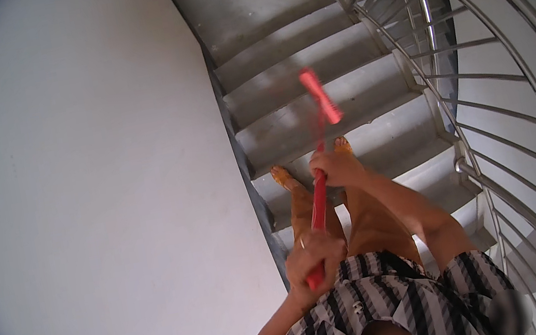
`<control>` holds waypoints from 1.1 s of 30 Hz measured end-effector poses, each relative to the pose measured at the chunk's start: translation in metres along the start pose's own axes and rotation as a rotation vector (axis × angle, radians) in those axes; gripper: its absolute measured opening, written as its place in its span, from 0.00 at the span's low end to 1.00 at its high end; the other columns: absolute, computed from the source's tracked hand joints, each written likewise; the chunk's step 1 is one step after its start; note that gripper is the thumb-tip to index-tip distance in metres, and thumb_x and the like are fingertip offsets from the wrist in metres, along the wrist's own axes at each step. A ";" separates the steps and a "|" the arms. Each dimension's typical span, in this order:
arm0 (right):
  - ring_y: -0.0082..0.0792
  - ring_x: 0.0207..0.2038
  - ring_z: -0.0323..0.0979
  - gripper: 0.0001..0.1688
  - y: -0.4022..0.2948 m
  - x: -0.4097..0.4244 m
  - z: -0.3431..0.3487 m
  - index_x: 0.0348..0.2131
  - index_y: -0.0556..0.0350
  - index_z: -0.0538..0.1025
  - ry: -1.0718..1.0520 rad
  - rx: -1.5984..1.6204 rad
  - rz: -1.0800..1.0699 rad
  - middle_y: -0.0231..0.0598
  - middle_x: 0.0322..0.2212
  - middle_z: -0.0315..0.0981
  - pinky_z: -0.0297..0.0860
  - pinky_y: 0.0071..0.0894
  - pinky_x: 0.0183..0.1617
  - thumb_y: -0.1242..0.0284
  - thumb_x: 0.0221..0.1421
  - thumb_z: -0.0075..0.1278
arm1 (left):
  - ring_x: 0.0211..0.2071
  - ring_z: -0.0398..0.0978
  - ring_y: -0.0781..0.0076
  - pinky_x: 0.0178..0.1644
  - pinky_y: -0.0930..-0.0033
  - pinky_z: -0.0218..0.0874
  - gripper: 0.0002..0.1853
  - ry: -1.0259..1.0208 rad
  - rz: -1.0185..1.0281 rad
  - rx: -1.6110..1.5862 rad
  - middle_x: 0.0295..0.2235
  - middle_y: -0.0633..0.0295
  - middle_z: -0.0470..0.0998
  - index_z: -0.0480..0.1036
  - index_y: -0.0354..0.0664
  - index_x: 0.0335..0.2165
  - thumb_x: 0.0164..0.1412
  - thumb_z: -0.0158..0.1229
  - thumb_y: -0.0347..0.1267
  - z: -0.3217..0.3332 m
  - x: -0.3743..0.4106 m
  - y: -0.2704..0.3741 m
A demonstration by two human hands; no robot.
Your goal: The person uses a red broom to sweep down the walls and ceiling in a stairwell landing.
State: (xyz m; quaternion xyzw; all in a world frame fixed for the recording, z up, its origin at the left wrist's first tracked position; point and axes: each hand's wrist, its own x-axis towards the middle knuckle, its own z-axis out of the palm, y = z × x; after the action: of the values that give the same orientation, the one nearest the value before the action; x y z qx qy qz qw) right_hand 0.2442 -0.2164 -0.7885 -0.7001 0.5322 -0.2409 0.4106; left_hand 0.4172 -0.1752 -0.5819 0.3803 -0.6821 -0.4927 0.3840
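Note:
A long red handle (319, 201) runs up from my waist between my two hands. At its far end is a pinkish-red brush or broom head (321, 96), blurred, held over the grey stair steps. My left hand (315, 261) is closed around the handle's lower end and wears a ring. Farther up, my right hand (337, 167) grips the same handle near its middle. Whether the head touches a step cannot be told.
Concrete steps (320, 99) lead down to a grey landing (255, 3). A white wall (106, 196) with a dark skirting (242, 156) borders the left; a stainless steel railing (509, 41) curves along the right. My sandalled feet (281, 176) are on a step.

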 end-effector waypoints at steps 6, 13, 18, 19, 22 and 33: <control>0.45 0.32 0.72 0.09 0.057 0.034 0.051 0.21 0.49 0.71 -0.316 -0.262 0.032 0.38 0.26 0.71 0.66 0.44 0.35 0.67 0.40 0.56 | 0.25 0.71 0.67 0.32 0.72 0.61 0.09 -0.003 -0.140 -0.139 0.23 0.60 0.73 0.75 0.36 0.30 0.48 0.55 0.15 -0.046 0.005 -0.049; 0.49 0.35 0.72 0.09 -0.014 0.088 0.171 0.20 0.55 0.72 -0.221 -0.090 -0.046 0.45 0.27 0.72 0.67 0.44 0.40 0.69 0.39 0.56 | 0.26 0.70 0.65 0.35 0.69 0.60 0.14 -0.037 -0.263 -0.028 0.23 0.60 0.73 0.77 0.41 0.29 0.43 0.55 0.15 -0.140 -0.034 -0.059; 0.45 0.34 0.70 0.10 -0.043 0.110 0.236 0.24 0.55 0.71 -0.170 0.026 -0.176 0.43 0.29 0.70 0.65 0.37 0.41 0.69 0.46 0.55 | 0.28 0.71 0.61 0.40 0.66 0.62 0.17 -0.143 -0.227 0.040 0.24 0.61 0.75 0.77 0.42 0.32 0.38 0.59 0.17 -0.177 -0.052 -0.057; 0.44 0.34 0.70 0.09 -0.047 0.110 0.245 0.25 0.55 0.70 -0.151 0.059 -0.194 0.42 0.29 0.69 0.65 0.36 0.41 0.70 0.48 0.55 | 0.29 0.71 0.60 0.41 0.65 0.62 0.18 -0.140 -0.209 0.070 0.24 0.61 0.74 0.77 0.42 0.33 0.37 0.60 0.18 -0.176 -0.057 -0.062; 0.41 0.35 0.69 0.09 -0.052 0.109 0.265 0.28 0.56 0.68 -0.148 0.318 -0.116 0.41 0.30 0.69 0.65 0.35 0.41 0.76 0.49 0.55 | 0.33 0.71 0.59 0.42 0.62 0.62 0.19 -0.196 -0.192 0.204 0.24 0.62 0.73 0.74 0.44 0.33 0.35 0.64 0.21 -0.160 -0.073 -0.076; 0.36 0.39 0.69 0.07 -0.083 0.136 0.195 0.28 0.59 0.70 0.312 0.375 -0.149 0.46 0.36 0.69 0.65 0.25 0.41 0.86 0.47 0.52 | 0.31 0.70 0.64 0.41 0.65 0.62 0.16 -0.296 0.150 0.295 0.24 0.62 0.70 0.73 0.41 0.31 0.36 0.57 0.23 -0.127 -0.077 -0.066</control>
State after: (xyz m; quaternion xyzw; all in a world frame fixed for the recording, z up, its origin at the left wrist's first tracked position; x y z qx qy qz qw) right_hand 0.4840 -0.2745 -0.8393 -0.6032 0.4821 -0.4701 0.4275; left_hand 0.5724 -0.1688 -0.6295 0.3038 -0.8221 -0.4081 0.2555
